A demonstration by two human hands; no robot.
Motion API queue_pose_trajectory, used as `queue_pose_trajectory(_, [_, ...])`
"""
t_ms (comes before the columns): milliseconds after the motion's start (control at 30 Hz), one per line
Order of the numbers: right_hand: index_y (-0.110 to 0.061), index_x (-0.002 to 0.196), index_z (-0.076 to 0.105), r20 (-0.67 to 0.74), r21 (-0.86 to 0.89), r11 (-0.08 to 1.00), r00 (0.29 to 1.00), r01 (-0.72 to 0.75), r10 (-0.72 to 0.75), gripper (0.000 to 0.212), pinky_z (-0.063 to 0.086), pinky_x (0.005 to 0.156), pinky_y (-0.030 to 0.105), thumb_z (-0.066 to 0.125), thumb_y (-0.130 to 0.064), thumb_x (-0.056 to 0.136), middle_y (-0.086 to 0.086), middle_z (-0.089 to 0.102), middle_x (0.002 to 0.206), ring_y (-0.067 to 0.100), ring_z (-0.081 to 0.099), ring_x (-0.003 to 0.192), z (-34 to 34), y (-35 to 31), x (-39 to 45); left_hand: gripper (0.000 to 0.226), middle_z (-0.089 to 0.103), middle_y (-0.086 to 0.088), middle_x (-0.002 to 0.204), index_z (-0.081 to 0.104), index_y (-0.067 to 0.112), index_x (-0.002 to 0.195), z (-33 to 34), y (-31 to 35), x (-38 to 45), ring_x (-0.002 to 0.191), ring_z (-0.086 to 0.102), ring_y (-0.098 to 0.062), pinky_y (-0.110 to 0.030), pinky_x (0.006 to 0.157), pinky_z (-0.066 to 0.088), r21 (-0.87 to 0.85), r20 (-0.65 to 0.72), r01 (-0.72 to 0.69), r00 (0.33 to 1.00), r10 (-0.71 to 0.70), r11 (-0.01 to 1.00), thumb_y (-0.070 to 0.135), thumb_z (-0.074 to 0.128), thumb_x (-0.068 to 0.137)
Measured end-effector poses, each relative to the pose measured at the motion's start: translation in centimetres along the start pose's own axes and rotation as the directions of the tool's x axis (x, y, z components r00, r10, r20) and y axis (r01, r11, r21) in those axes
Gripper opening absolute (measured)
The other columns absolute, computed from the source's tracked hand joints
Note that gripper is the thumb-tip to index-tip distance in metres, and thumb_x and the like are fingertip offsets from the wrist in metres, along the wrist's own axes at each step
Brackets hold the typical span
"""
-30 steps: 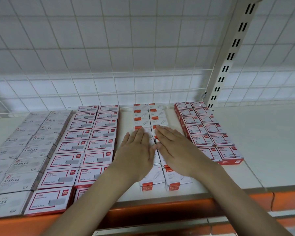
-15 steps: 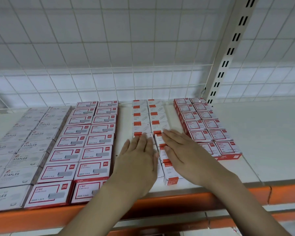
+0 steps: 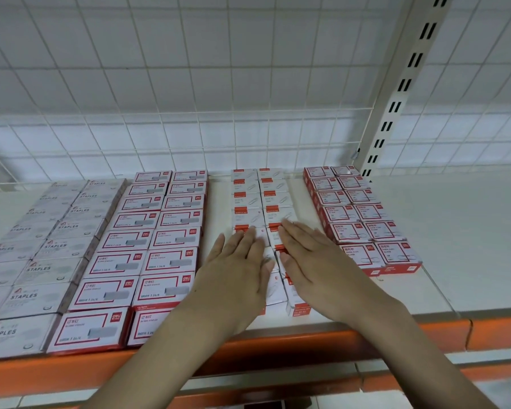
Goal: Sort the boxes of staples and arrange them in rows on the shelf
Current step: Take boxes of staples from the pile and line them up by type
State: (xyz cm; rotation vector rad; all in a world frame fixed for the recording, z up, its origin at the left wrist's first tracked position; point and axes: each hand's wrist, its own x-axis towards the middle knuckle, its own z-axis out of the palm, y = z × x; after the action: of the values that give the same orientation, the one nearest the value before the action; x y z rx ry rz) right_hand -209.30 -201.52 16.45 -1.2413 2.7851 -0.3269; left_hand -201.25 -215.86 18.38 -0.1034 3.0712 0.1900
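Observation:
Small boxes lie in double rows on a white shelf (image 3: 455,246). From left: grey boxes marked STAPLES (image 3: 50,249), white boxes with red frames (image 3: 157,240), narrow white boxes with red tabs (image 3: 258,199), and red-sided boxes (image 3: 357,216). My left hand (image 3: 236,278) and my right hand (image 3: 316,267) lie flat with straight fingers, side by side, on the near half of the narrow white rows. They cover several of those boxes. Neither hand grips anything.
A white wire grid (image 3: 189,84) backs the shelf. A slotted white upright (image 3: 401,84) stands at the back right. The shelf's front edge is an orange beam (image 3: 307,346). Bare shelf surface lies right of the red-sided boxes.
Both hands have stayed flat on the narrow white rows, sliding slightly toward me then holding. The near boxes of those rows now sit closer together and straighter.

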Motion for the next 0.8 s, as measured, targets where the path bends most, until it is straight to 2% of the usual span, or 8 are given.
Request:
queue_pose_trajectory(200, [-0.021,0.149,0.000,0.020,-0.010,1.000,1.000,-0.019,0.019,0.085,-0.009,0.114,0.023,-0.017,-0.055,0.072,-0.009,-0.006,0.157,0.004,-0.010,0.142,0.0,-0.3,0.3,0.054,-0.007,0.004,0.157,0.002,0.023,0.149,0.0,-0.5,0.1,0.143,-0.010,-0.011,-0.029,0.114,-0.011,-0.007,0.012,-0.013,1.000,0.013,1.000,0.042,0.007,0.099])
queue_pose_trajectory(400, [-0.022,0.148,-0.005,0.057,-0.003,0.999,0.997,-0.051,0.051,0.055,-0.014,0.111,0.022,0.008,-0.044,0.099,-0.009,-0.013,0.156,0.003,-0.015,0.141,-0.7,-0.7,0.2,0.054,-0.012,0.004,0.156,-0.003,0.023,0.149,0.1,-0.3,-0.2,0.142,-0.015,-0.011,-0.030,0.115,-0.012,-0.010,0.010,0.004,1.000,-0.003,1.000,0.042,0.006,0.099])
queue_pose_trajectory(533, [-0.025,0.146,-0.012,0.030,0.001,0.999,0.998,-0.050,0.050,0.064,-0.016,0.112,0.024,-0.006,-0.052,0.087,-0.013,-0.018,0.154,-0.002,-0.023,0.136,-0.7,-0.6,-0.7,0.055,-0.017,0.003,0.155,-0.012,0.023,0.147,-0.1,0.5,-1.4,0.141,-0.018,-0.011,-0.030,0.115,-0.011,0.023,-0.036,0.002,0.999,-0.001,1.000,0.041,0.004,0.098])
queue_pose_trajectory(667, [-0.029,0.144,-0.011,0.019,0.030,0.999,0.999,-0.039,0.038,0.073,-0.017,0.110,0.021,-0.015,-0.056,0.076,-0.021,-0.020,0.146,-0.007,-0.023,0.134,-0.8,-0.7,-2.7,0.054,-0.010,0.003,0.157,-0.005,0.023,0.149,-0.1,1.6,-2.7,0.143,-0.010,-0.013,-0.031,0.115,-0.008,0.046,-0.043,0.006,0.999,-0.004,0.999,0.041,0.007,0.099])
queue_pose_trajectory(800, [-0.029,0.143,-0.012,0.015,0.030,0.999,0.999,-0.041,0.041,0.076,-0.025,0.100,0.011,-0.017,-0.055,0.072,-0.024,-0.022,0.141,-0.015,-0.031,0.123,-0.8,-1.2,-4.5,0.055,-0.002,0.001,0.158,0.000,0.021,0.149,0.2,2.5,-3.3,0.144,-0.002,-0.015,-0.031,0.116,-0.002,0.060,-0.069,0.048,0.997,-0.044,0.997,0.040,0.007,0.099])
